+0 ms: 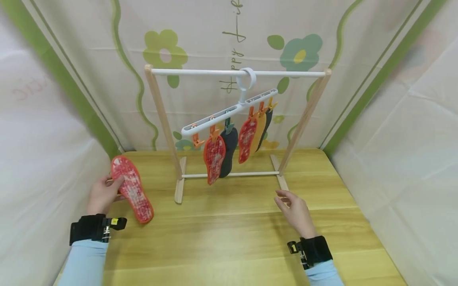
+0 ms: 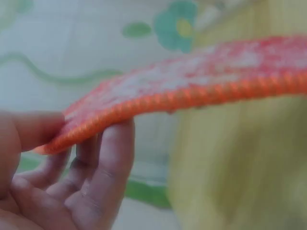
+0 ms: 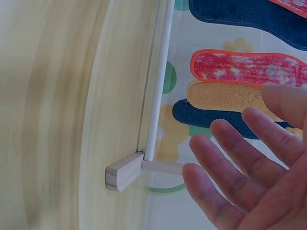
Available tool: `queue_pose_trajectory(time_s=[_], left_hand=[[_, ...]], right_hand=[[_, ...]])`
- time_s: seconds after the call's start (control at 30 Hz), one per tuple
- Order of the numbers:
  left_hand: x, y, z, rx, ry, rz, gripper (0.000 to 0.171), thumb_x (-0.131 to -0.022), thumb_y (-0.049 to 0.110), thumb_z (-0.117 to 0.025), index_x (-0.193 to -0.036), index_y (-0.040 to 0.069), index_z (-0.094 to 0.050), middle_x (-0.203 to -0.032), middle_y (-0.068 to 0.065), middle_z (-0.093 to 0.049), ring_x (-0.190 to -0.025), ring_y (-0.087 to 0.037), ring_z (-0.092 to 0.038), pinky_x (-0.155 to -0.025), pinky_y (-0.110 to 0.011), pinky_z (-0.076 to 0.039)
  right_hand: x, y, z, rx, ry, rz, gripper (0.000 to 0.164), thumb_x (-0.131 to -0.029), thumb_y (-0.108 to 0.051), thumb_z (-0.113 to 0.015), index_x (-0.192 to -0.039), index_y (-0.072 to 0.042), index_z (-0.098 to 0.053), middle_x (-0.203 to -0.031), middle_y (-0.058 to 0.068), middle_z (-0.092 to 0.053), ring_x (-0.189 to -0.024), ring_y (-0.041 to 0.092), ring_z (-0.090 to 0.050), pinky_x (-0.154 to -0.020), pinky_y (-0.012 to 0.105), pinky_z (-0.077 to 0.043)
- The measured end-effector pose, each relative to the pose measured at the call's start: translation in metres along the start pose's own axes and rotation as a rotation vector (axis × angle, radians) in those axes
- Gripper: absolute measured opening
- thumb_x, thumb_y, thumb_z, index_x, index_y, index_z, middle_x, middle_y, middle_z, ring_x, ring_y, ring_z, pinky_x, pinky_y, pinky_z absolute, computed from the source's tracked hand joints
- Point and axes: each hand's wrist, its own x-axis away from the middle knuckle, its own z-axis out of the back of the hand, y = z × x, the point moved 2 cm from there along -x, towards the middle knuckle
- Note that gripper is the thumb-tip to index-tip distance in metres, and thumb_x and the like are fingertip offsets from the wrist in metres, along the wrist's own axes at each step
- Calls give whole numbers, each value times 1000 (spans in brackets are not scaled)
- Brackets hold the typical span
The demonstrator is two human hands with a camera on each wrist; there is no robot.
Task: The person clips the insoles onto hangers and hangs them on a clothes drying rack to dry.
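Observation:
My left hand (image 1: 103, 194) pinches a red and white insole (image 1: 133, 190) with an orange edge, thumb on its top face and fingers beneath. In the left wrist view that insole (image 2: 192, 79) lies nearly flat across the picture. My right hand (image 1: 296, 212) holds nothing and hovers over the table near the rack's right foot, its fingers loosely bent. From a white hanger (image 1: 211, 120) hang two more red insoles (image 1: 214, 159), dark blue insoles (image 1: 229, 151) and a tan insole (image 3: 225, 96), each by a clip. An orange clip (image 1: 196, 141) at the hanger's near left end holds nothing.
The hanger hooks over the white top bar (image 1: 193, 72) of a wooden rack (image 1: 162, 123), set at a slant. Its feet (image 1: 179, 190) stand on the wood-grain table (image 1: 200, 246). Printed curtains (image 1: 207, 35) close off the back and both sides.

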Motion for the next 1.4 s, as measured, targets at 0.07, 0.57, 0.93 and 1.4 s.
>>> queue_pose_trajectory(time_s=[0.07,0.57,0.93,1.4], left_hand=[[8,13,-5,9,7,-45,71,-103,45,-47,-149,-6,-31,-124,-27,-53,-80,-5,-64,-70,-35,-60],[66,68,-56,32,1,-294,49,-100,37,-59,-127,-3,-53,-111,-23,-62,-80,-13,-68,-64,-33,-60],[88,79,-86,70,-50,-346,39,-97,35,-65,-119,3,-60,-103,-16,-66,-79,-21,-69,-63,-36,-60],[105,92,-106,77,-77,-374,33,-96,31,-68,-116,4,-63,-104,-14,-66,-83,-24,-69,-66,-31,-59]], right_hand=[[-1,0,1,-3,-6,0,33,-99,-21,-64,-126,-1,-64,-122,19,-66,-101,33,-67,-88,53,-53],[-9,-15,5,-14,1,43,32,-100,-22,-63,-126,-3,-64,-122,16,-67,-102,32,-67,-88,51,-53],[-18,-36,8,-25,24,108,31,-100,-22,-62,-125,-3,-65,-118,15,-68,-99,28,-68,-84,45,-56],[-42,-89,6,-157,23,194,32,-99,-28,-63,-122,-7,-68,-113,7,-71,-97,19,-68,-83,37,-56]])
